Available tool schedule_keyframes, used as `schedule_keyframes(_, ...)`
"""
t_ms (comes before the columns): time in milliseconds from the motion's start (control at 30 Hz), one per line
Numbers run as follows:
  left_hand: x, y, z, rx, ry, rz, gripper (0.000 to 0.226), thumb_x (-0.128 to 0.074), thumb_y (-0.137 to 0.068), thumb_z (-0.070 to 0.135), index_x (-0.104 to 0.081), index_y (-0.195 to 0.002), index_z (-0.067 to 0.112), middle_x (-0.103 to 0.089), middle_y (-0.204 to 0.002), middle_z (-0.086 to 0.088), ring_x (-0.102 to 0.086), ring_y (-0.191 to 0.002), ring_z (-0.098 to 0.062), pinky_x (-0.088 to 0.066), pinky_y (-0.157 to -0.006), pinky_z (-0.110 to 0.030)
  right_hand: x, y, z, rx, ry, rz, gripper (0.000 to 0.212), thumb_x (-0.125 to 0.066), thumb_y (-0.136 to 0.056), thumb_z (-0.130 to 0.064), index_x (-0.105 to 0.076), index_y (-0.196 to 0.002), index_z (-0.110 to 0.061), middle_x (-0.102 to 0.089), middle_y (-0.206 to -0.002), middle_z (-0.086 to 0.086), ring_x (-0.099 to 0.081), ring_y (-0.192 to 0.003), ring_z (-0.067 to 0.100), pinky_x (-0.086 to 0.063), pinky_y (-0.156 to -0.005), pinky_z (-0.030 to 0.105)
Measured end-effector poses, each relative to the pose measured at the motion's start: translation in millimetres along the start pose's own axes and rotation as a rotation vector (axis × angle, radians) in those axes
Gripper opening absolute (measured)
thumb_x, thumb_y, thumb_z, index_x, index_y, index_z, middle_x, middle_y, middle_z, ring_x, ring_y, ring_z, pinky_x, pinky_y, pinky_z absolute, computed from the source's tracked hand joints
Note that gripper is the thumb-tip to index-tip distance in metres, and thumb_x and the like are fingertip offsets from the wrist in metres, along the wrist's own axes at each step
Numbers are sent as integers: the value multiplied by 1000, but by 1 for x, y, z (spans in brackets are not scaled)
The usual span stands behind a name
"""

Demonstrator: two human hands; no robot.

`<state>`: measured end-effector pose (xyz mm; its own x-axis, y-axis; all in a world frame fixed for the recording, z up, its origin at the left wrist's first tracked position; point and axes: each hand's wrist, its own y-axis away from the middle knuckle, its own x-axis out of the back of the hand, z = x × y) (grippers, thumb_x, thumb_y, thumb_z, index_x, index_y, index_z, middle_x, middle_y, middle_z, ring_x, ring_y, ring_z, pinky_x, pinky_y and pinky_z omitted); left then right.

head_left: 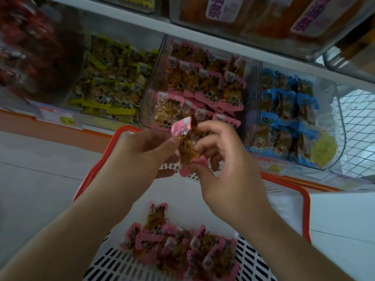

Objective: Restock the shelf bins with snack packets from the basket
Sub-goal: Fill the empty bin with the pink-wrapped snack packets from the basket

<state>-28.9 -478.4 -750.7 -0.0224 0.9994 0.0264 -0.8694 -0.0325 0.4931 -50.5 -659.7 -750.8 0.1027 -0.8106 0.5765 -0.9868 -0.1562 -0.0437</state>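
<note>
1. I see a shop shelf (125, 17) with clear bins in a row, a pale floor below, and an orange strip along the shelf base.
2. The middle bin (154, 82) holds pink-edged snack packets (211, 86); the bin to its left (113, 82) holds yellow-edged ones, the bin to its right (292, 118) blue ones. A blurred bin of red packs (30, 47) sits at far left.
3. Directly under my view is a white basket with an orange rim (305, 209), standing in front of the shelf.
4. A loose heap of pink-edged packets (182, 246) lies on the basket floor, near its closer end.
5. My left hand (140, 157) pinches the top pink edge of one packet (187, 147) between thumb and fingers.
6. My right hand (229, 159) pinches the same packet's lower pink edge, fingers curled round it.
7. That packet hangs upright between both hands, above the basket's far rim and just in front of the middle bin.
</note>
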Motion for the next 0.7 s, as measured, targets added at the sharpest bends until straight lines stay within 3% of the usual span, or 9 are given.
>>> schedule_keyframes(100,-3,4,0,62,136,-151,25,-64,-97,36,-80,-104,18,-79,-103,-7,-76,-99,-24,-63,-84,-45,-5,3,-3,75,11,-27,56,-78,-95,-5,-54,-141,-25,-67,-104,-16,-61,-98,-5,-43,-80,8)
schedule_keyframes(200,0,7,1,-2,156,-234,22,-59,-101,18,-75,-111,8,-78,-102,-14,-76,-99,-30,-64,-81,-41,-4,4,-7,98,-74,-131,49,-74,-97,-6,-57,-139,-26,-70,-112,-13,-65,-107,0,-50,-88,17)
schedule_keyframes(267,3,5,-1,-14,164,-204,21,-55,-103,9,-74,-112,5,-79,-100,-14,-77,-95,-30,-64,-78,-39,-1,2,-7,72,-175,-121,39,-70,-99,-2,-62,-131,-23,-72,-110,-14,-69,-107,10,-56,-88,30)
schedule_keyframes(333,5,2,-2,-12,164,-148,20,-55,-103,5,-74,-109,6,-79,-94,-10,-77,-86,-26,-64,-71,-37,2,0,-5,54,-234,21,35,-66,-99,4,-65,-122,-21,-70,-105,-10,-70,-104,19,-58,-83,40)
schedule_keyframes(433,6,-1,-5,-45,98,-75,18,-59,-101,3,-72,-114,4,-78,-88,-6,-76,-76,-24,-64,-64,-37,6,-5,2,44,-174,132,37,-65,-97,5,-67,-121,-23,-65,-111,-3,-66,-103,22,-57,-83,41)
schedule_keyframes(600,5,0,-5,-78,20,-24,20,-62,-100,5,-72,-114,15,-79,-85,-9,-76,-72,-28,-64,-62,-36,9,-10,4,-32,-186,-75,49,-79,-93,-8,-64,-129,-38,-65,-110,-12,-66,-101,19,-58,-82,37)
schedule_keyframes(700,3,0,-6,-98,-96,4,20,-65,-99,8,-71,-103,27,-78,-82,-3,-76,-67,-26,-65,-61,-36,4,-9,5,-77,-104,-83,60,-86,-87,-14,-62,-128,-50,-65,-105,-13,-67,-93,15,-59,-79,37)
